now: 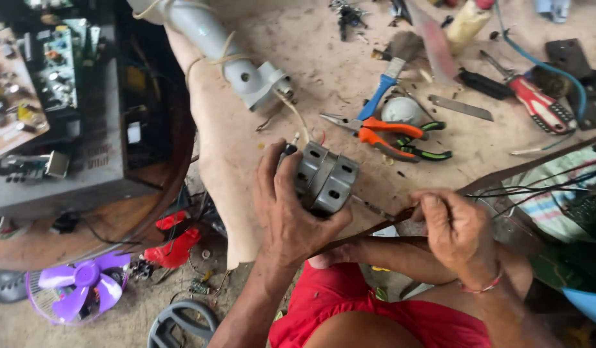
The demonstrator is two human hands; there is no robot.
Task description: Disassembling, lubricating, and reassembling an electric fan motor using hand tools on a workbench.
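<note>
My left hand (288, 209) grips a small grey metal fan motor (327, 177) over the edge of a worn table (311, 71). A thin shaft sticks out of the motor to the right. My right hand (456, 229) is closed around a slim tool (378, 210) whose tip meets the motor's lower right side; a brown strap crosses under both hands. A grey plastic fan neck (227, 48) with loose wires lies on the table above the motor.
Orange-handled pliers (381, 132), green-handled pliers (423, 151), a blue-handled brush (388, 77), a red screwdriver (539, 106) and a blue hose lie on the table. Circuit boards (33, 84) sit at left. A small purple fan (78, 287) lies on the floor.
</note>
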